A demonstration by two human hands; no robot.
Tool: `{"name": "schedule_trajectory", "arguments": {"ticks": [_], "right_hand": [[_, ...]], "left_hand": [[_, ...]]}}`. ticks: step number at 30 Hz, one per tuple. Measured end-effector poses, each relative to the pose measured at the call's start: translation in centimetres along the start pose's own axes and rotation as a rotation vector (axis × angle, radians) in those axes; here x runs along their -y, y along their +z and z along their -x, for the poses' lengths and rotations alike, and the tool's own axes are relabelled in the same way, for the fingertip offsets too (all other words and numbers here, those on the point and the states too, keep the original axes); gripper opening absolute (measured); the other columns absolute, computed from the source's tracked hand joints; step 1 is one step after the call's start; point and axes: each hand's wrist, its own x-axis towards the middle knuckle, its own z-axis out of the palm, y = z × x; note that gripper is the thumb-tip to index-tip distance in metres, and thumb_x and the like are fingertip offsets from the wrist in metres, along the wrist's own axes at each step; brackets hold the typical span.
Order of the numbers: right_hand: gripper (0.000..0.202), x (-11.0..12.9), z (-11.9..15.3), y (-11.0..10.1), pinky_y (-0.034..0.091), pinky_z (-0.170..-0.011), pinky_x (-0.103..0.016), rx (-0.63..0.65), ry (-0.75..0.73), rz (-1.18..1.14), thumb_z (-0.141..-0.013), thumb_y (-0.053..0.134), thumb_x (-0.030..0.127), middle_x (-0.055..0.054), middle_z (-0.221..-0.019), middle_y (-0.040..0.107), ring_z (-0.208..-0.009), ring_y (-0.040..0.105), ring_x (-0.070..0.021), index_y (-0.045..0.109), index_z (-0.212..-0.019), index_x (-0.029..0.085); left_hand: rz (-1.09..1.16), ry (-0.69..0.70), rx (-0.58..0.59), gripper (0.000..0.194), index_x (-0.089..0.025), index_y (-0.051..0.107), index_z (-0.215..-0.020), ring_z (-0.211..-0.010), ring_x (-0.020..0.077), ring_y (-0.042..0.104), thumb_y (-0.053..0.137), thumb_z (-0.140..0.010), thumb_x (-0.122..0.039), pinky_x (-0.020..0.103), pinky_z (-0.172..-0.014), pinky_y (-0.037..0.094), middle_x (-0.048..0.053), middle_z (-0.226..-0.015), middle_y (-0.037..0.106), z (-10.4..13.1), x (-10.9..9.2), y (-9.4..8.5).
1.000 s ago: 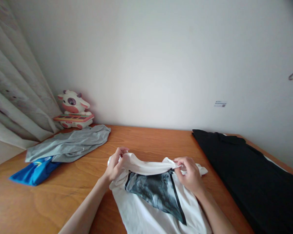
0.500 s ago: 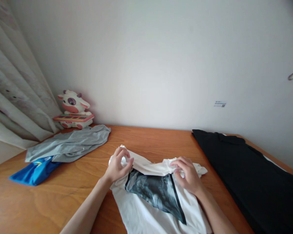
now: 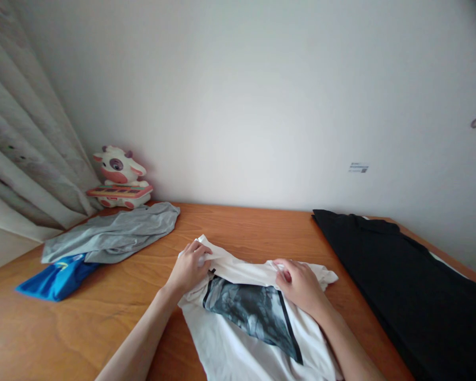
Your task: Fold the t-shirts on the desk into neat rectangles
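Observation:
A white T-shirt (image 3: 230, 349) with a dark grey picture print lies on the wooden table in front of me, its far part folded over the top of the print. My left hand (image 3: 190, 267) grips the fabric at the left end of that fold, fingers curled around the cloth. At the right end of the fold, my right hand (image 3: 299, 280) pinches the white cloth between thumb and fingers. A bit of sleeve sticks out beyond the right hand. The near end of the shirt runs out of view.
Grey clothing (image 3: 115, 235) lies on a blue garment (image 3: 59, 280) at the left. Behind them a toy cow with a keyboard (image 3: 120, 180) stands by the curtain (image 3: 19, 132). Black clothing (image 3: 400, 280) covers the right side of the table (image 3: 238, 225), which meets a white wall (image 3: 238, 106).
The fingers of both hands have closed on the white cloth, where they were more open before. The folded edge has shifted slightly; the other garments stay put.

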Motion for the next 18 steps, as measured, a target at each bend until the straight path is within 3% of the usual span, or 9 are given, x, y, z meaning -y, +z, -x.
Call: {"name": "schedule_trajectory", "arguments": {"ticks": [2,5,8,11,13,18], "right_hand": [[0.044,-0.40,0.08,0.29,0.051,-0.080,-0.035,-0.065,-0.010,0.015,-0.081,0.051,0.012,-0.005,-0.093,0.070,-0.082,0.066,-0.0218,0.064,-0.122,0.021],[0.062,-0.87,0.16,0.67,0.053,-0.080,-0.036,-0.123,-0.002,0.041,-0.074,0.050,0.006,-0.006,-0.094,0.066,-0.087,0.065,-0.0235,0.057,-0.134,0.020],[0.047,-0.91,0.16,0.80,0.053,-0.081,-0.035,-0.119,-0.003,0.049,-0.076,0.051,0.005,-0.005,-0.093,0.065,-0.087,0.065,-0.0229,0.065,-0.118,0.022],[0.016,-0.77,0.07,0.65,0.052,-0.079,-0.034,-0.111,-0.002,0.032,-0.086,0.056,0.017,-0.005,-0.091,0.065,-0.086,0.065,-0.0225,0.067,-0.095,0.024],[0.009,-0.80,0.00,0.46,0.051,-0.072,-0.032,-0.138,0.019,0.001,-0.090,0.057,0.025,-0.003,-0.086,0.065,-0.080,0.065,-0.0214,0.066,-0.091,0.024],[0.012,-1.12,-0.11,-0.09,0.048,-0.065,-0.030,-0.409,0.127,-0.114,-0.087,0.055,0.027,-0.001,-0.079,0.064,-0.068,0.061,-0.0191,0.061,-0.097,0.024]], "left_hand": [[0.073,-0.030,-0.057,0.023,-0.024,0.066,-0.103,-0.092,0.0234,0.065,0.049,-0.087,-0.025,0.038,-0.087,0.055,0.007,-0.104,0.067,-0.02,-0.12,-0.12],[0.149,-0.083,-0.147,0.027,-0.022,0.062,-0.111,-0.085,0.0213,0.065,0.044,-0.092,-0.028,0.035,-0.082,0.056,0.007,-0.103,0.067,-0.03,-0.28,-0.21],[0.162,-0.091,-0.211,0.029,-0.021,0.061,-0.112,-0.090,0.0228,0.066,0.043,-0.091,-0.029,0.036,-0.082,0.055,0.007,-0.102,0.066,0.01,-0.35,-0.14],[0.168,-0.086,-0.239,0.028,-0.022,0.061,-0.112,-0.091,0.0228,0.066,0.044,-0.090,-0.028,0.036,-0.081,0.056,0.007,-0.103,0.065,0.03,-0.37,-0.02],[0.175,-0.098,-0.265,0.026,-0.022,0.060,-0.110,-0.089,0.0224,0.066,0.045,-0.089,-0.028,0.036,-0.079,0.057,0.007,-0.103,0.064,0.01,-0.42,0.01],[0.208,-0.132,-0.339,0.020,-0.022,0.059,-0.103,-0.081,0.0193,0.065,0.050,-0.088,-0.031,0.032,-0.068,0.057,0.006,-0.100,0.062,-0.15,-0.63,-0.17]]}}
